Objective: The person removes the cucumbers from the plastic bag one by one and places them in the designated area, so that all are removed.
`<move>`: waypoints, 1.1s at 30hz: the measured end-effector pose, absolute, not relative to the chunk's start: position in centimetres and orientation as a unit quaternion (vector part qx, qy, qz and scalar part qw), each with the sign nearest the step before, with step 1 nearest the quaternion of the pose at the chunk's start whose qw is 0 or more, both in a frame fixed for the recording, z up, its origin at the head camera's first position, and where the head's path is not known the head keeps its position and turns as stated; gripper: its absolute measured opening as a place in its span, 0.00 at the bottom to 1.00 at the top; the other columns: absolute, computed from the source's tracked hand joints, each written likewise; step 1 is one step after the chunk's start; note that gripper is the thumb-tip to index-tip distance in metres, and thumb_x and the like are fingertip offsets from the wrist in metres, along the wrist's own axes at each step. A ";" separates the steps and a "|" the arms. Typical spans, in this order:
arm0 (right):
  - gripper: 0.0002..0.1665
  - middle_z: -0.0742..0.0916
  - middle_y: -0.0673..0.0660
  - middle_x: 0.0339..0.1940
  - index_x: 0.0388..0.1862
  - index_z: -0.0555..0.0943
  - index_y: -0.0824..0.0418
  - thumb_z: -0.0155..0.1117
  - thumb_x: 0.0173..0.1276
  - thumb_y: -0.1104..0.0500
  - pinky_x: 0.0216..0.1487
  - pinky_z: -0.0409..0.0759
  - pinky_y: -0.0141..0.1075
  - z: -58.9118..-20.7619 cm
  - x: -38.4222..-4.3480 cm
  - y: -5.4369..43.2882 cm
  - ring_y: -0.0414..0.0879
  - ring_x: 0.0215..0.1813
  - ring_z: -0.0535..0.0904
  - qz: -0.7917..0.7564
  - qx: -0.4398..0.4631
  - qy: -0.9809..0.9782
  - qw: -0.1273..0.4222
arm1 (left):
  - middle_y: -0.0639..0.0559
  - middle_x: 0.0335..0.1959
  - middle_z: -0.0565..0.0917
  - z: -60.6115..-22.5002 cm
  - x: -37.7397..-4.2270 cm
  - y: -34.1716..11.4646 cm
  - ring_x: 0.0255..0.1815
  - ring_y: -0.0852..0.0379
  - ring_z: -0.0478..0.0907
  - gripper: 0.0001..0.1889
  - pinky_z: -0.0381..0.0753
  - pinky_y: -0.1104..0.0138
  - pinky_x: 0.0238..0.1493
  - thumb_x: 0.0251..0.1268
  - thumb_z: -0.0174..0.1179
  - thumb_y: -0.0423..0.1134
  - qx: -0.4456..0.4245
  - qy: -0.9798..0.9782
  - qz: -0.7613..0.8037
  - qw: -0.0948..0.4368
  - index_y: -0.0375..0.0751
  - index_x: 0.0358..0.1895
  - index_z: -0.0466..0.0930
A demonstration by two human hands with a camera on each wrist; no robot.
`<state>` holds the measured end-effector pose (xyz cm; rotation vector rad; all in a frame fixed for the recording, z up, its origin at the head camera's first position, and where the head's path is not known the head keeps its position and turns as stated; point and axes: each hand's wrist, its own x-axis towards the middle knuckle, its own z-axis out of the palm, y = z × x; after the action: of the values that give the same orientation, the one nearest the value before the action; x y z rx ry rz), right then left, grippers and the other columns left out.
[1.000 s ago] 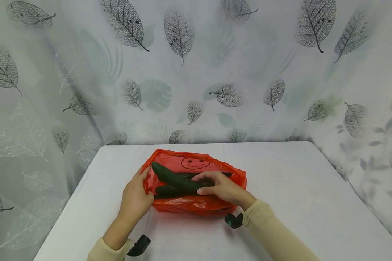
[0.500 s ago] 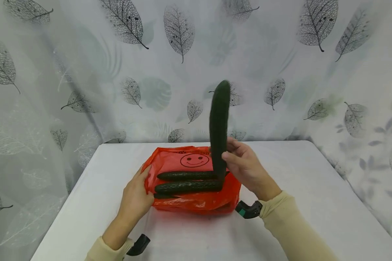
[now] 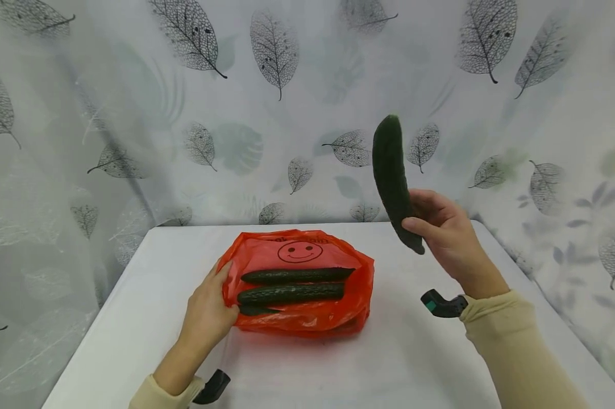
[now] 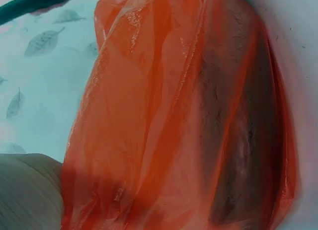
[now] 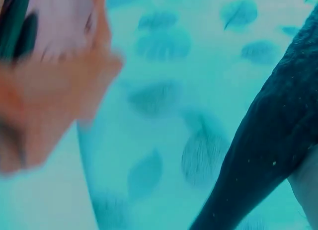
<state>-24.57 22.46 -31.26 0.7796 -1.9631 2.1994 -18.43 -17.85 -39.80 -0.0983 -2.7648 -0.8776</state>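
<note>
In the head view my right hand holds a dark green cucumber near its lower end, pinched between thumb and fingers. It stands nearly upright, tilted a little left, raised to the right of a red plastic bag. The same cucumber crosses the right side of the right wrist view. My left hand grips the bag's left edge. Inside the bag's wide mouth lie an upper cucumber, a middle cucumber and part of a lower one. Dark shapes show through the plastic in the left wrist view.
The bag lies on a white table. A leaf-patterned curtain hangs behind and along both sides. A black wrist device sits at the right cuff, and another device at the left cuff.
My right hand has drawn the top cucumber out of the bag, turned it upright and carried it up and right. My left hand has stayed at the bag's left edge.
</note>
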 end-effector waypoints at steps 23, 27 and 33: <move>0.24 0.86 0.59 0.55 0.59 0.84 0.58 0.75 0.63 0.60 0.45 0.76 0.24 -43.1 -25.9 34.5 0.31 0.50 0.78 0.377 0.183 -0.905 0.067 | 0.30 0.76 0.60 -39.7 -18.2 -17.7 0.67 0.30 0.68 0.55 0.69 0.38 0.62 0.40 0.80 0.33 -0.022 -0.949 -0.304 0.074 0.27 0.76 0.60; 0.25 0.86 0.58 0.54 0.57 0.84 0.57 0.77 0.60 0.62 0.47 0.73 0.22 -43.9 -26.0 35.8 0.30 0.51 0.77 0.346 0.201 -0.914 0.069 | 0.30 0.76 0.61 -39.8 -18.1 -17.6 0.67 0.30 0.68 0.54 0.69 0.38 0.62 0.39 0.80 0.32 -0.022 -0.949 -0.304 0.077 0.27 0.75 0.60; 0.24 0.87 0.58 0.53 0.52 0.86 0.54 0.79 0.55 0.63 0.52 0.68 0.20 -44.7 -26.0 37.3 0.27 0.54 0.74 0.305 0.208 -0.927 0.064 | 0.29 0.75 0.62 -39.9 -18.0 -17.6 0.67 0.30 0.68 0.54 0.71 0.38 0.61 0.39 0.80 0.31 -0.028 -0.950 -0.300 0.085 0.26 0.75 0.61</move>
<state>-26.04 37.29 -44.72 0.6274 -2.7995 0.9212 -17.95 -17.60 -39.90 -0.0849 -2.8308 -0.8957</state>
